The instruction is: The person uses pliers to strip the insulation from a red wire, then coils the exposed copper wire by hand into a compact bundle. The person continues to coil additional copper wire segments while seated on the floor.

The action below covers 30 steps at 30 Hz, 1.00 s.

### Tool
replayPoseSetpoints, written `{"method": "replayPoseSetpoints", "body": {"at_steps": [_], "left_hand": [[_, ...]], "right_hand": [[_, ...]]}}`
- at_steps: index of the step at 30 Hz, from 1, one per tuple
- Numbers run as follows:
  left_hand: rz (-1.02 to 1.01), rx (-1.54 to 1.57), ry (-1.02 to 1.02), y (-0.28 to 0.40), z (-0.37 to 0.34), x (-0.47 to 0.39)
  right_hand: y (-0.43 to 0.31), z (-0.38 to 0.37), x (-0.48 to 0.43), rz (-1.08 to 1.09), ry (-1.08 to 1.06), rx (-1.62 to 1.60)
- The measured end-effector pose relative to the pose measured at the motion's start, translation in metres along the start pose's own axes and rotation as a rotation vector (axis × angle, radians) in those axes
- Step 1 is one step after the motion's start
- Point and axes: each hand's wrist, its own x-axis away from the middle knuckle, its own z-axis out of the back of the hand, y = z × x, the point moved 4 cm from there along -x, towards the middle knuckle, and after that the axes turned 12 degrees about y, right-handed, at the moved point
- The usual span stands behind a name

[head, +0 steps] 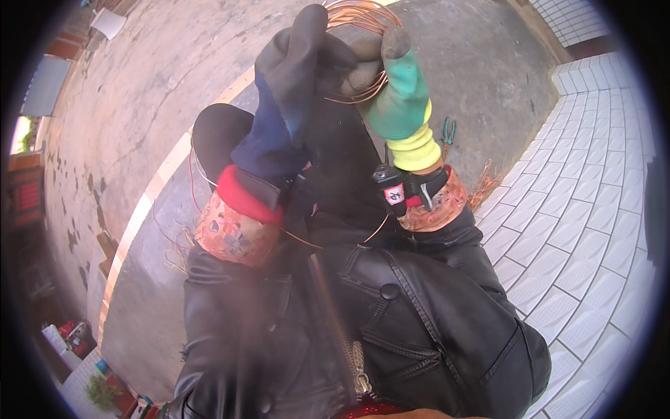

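A coil of bare copper wire (pixel 362 17) is held up at the top of the view, between both my gloved hands. My left hand (pixel 301 68), in a dark blue knit glove with a black coated palm, has its fingers curled at the coil's left side. On the other side my right hand (pixel 392 84) wears a green glove with grey fingertips and a yellow cuff. Its thumb and fingers are closed on the coil. Lower strands of the wire curve below the right fingers. The fingers partly hide the middle of the coil.
Teal-handled pliers (pixel 448 131) lie on the concrete floor (pixel 502 68) beyond my right wrist. A tangle of thin copper wire (pixel 484 186) lies nearby, against a white tiled wall (pixel 570 209). Loose thin wires (pixel 172 241) are on the floor at the left.
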Motion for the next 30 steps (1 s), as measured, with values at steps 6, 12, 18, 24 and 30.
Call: {"method": "replayPoseSetpoints", "body": {"at_steps": [6,12,18,24,30], "left_hand": [[-0.147,-0.345,-0.318,-0.005,0.019,-0.019],[0.566,-0.125,-0.200,0.023,-0.004,-0.014],[0.625,0.123,-0.269,0.022,-0.018,-0.012],[0.654,0.177,-0.200,-0.001,-0.008,-0.020],[0.473,0.255,-0.240,-0.002,-0.002,-0.033]], "right_hand": [[-0.035,0.025,-0.020,-0.215,-0.442,0.227],[-0.066,0.023,-0.033,-0.283,-0.557,0.381],[-0.061,-0.011,-0.025,-0.372,-0.071,0.762],[-0.061,-0.007,-0.026,-0.166,-0.109,0.502],[-0.056,-0.004,-0.031,-0.073,-0.137,0.341]]}}
